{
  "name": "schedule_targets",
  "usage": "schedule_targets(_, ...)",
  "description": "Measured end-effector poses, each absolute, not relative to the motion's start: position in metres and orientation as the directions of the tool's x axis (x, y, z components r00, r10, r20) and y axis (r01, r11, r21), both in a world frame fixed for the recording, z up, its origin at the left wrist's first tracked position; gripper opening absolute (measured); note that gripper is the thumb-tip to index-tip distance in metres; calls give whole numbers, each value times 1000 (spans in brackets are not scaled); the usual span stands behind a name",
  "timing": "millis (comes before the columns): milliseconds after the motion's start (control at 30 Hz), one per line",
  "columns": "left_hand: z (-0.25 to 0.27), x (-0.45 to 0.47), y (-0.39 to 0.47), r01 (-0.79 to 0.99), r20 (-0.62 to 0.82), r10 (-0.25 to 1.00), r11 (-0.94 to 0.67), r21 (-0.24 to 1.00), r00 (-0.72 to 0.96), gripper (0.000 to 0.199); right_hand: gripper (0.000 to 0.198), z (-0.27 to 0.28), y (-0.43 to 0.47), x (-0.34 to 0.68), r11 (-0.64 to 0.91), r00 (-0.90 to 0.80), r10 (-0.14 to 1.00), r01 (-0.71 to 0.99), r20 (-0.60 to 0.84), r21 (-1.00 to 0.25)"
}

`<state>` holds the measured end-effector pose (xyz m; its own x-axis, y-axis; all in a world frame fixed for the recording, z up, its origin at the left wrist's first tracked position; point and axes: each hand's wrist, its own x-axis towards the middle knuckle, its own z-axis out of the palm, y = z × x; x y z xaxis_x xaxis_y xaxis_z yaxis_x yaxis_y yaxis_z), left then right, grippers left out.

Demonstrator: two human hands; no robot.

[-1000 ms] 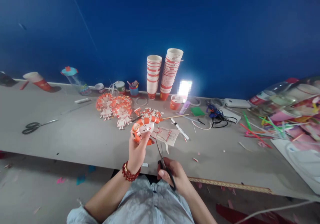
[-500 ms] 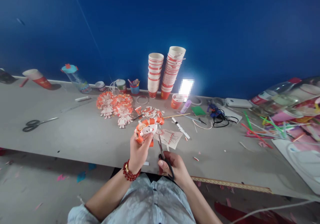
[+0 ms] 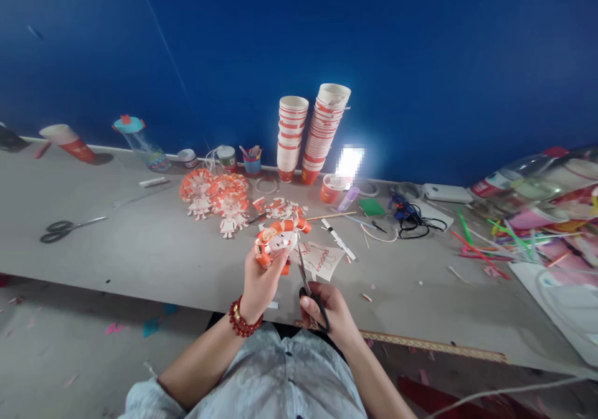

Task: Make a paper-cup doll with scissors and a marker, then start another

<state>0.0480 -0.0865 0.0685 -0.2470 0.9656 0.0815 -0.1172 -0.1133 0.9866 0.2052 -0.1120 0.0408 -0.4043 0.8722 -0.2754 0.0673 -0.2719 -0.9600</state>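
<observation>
My left hand [image 3: 260, 286] holds up a cut paper cup [image 3: 276, 241], white with orange-red curled strips round its edge, above the grey table [image 3: 140, 251]. My right hand [image 3: 327, 313] grips black-handled scissors [image 3: 306, 276], their blades pointing up at the cup's right side. A red bead bracelet [image 3: 240, 322] circles my left wrist. A printed paper cut-out [image 3: 322, 260] lies flat just right of the cup.
Two tall stacks of paper cups [image 3: 308, 132] stand at the back by the blue wall. Finished orange cup figures [image 3: 215, 198] lie left of them. A second pair of scissors [image 3: 65, 227] lies far left. Coloured straws [image 3: 495, 235], a glue gun [image 3: 406, 213] and bags crowd the right.
Both hands have risen slightly and moved away from me. The scissors have come closer to the cup's right side, and the cup has turned a little in my left hand.
</observation>
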Motion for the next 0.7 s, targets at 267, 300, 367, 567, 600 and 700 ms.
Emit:
schedule_targets(267, 71, 48, -85, -105, 67, 964, -97, 990, -259, 22, 57, 39, -111, 207, -262, -383, 884, 64, -266, -963)
schedule_targets(300, 72, 48, -85, -110, 70, 964, -101, 989, -258, 21, 57, 39, -111, 206, -260, -384, 885, 64, -264, -964)
schedule_targets(367, 73, 48, -85, -123, 73, 965, -107, 987, -251, 20, 58, 39, -112, 206, -254, -383, 887, 59, -257, -965)
schedule_targets(567, 75, 48, -84, -153, 67, 967, -107, 982, -245, 18, 59, 36, -112, 206, -235, -365, 899, 70, -244, -970)
schedule_targets(600, 75, 48, -84, -152, 67, 967, -106, 983, -245, 18, 59, 35, -112, 206, -230, -362, 901, 71, -240, -971)
schedule_targets(700, 75, 48, -85, -150, 57, 970, -95, 984, -238, 18, 60, 33, -112, 206, -226, -357, 904, 62, -233, -972)
